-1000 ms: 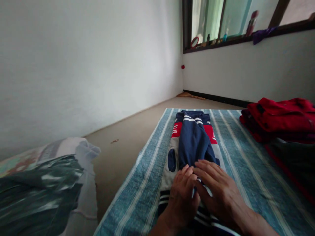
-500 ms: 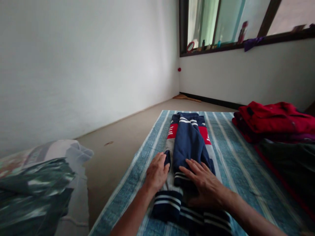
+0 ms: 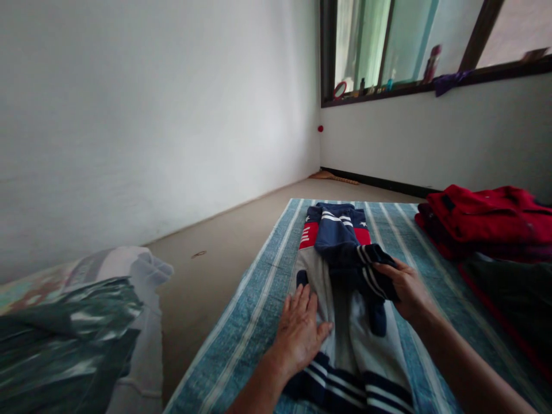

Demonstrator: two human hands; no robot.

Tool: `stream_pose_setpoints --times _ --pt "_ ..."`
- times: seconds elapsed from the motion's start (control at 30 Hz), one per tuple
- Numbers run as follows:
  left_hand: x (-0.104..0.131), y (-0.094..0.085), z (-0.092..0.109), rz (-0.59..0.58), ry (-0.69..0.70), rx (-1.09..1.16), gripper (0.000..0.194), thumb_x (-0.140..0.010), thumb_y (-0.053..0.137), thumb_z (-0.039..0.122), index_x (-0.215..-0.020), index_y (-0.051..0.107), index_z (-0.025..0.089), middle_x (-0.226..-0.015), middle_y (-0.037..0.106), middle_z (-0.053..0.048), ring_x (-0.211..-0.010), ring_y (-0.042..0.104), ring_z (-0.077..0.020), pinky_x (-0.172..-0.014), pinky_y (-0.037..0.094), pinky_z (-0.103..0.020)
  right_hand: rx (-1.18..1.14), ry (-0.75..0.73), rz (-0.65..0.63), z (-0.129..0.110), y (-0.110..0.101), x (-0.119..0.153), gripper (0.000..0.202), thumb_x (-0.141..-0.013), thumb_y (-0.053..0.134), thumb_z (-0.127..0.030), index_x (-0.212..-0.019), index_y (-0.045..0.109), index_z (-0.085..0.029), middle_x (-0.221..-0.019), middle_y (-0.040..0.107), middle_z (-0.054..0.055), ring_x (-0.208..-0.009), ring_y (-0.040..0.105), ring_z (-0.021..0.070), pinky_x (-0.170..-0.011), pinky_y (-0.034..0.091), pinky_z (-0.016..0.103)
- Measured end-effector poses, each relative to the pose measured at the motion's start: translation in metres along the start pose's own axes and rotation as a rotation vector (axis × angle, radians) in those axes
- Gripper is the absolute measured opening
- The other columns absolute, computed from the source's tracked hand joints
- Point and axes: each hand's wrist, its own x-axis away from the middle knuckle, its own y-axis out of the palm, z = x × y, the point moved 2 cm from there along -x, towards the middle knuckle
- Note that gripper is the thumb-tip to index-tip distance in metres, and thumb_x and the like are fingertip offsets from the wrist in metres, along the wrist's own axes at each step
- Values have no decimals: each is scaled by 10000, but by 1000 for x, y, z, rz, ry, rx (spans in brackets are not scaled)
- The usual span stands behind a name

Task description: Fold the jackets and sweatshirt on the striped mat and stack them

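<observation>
Right hand grip clamps the striped sleeve cuff at frame centre; left hand, fingers spread, presses flat on the sweater.

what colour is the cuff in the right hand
Navy with white stripes; the cuff shows in the head view.
</observation>
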Motion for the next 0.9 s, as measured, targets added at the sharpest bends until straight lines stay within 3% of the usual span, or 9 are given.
stream_pose_setpoints --times 0.17,0.4,0.6,0.9 --pt "1 1 13 -40 43 5 519 -877 497 322 -1358 476 126 -1454 414 -168 -1374 314 -334 -1110 280 -549 -62 -141 74 -38 5 -11 329 -496 785 -236 -794 660 -174 -595 642 -27 -490 589 157 -456 450 248" --pt "-3 6 8 -98 67 -14 475 -905 469 399 -1334 504 199 -1450 423 -160 -1371 308 -359 -1087 286 -573 -55 -327 153 -90 20 -32 316 -484 774 -223 -773 651 -188 -611 652 -27 -495 594 156 -467 476 263" --pt "-1 9 11 -50 79 -50 426 -937 411 400 -1293 538 205 -1437 445 -142 -1378 313 -315 -1109 269 -544 25 -344 11 -99 30 -34 250 -493 753 -228 -724 660 -212 -591 644 -33 -498 590 155 -484 478 263" --pt "3 4 15 -73 90 -1 377 -950 384 301 -1251 572 175 -1403 500 -103 -1337 401 -238 -1128 263 -516 156 -295 -151 -90 30 -23 237 -516 766 -240 -727 682 -173 -608 653 -20 -515 583 137 -493 441 235"
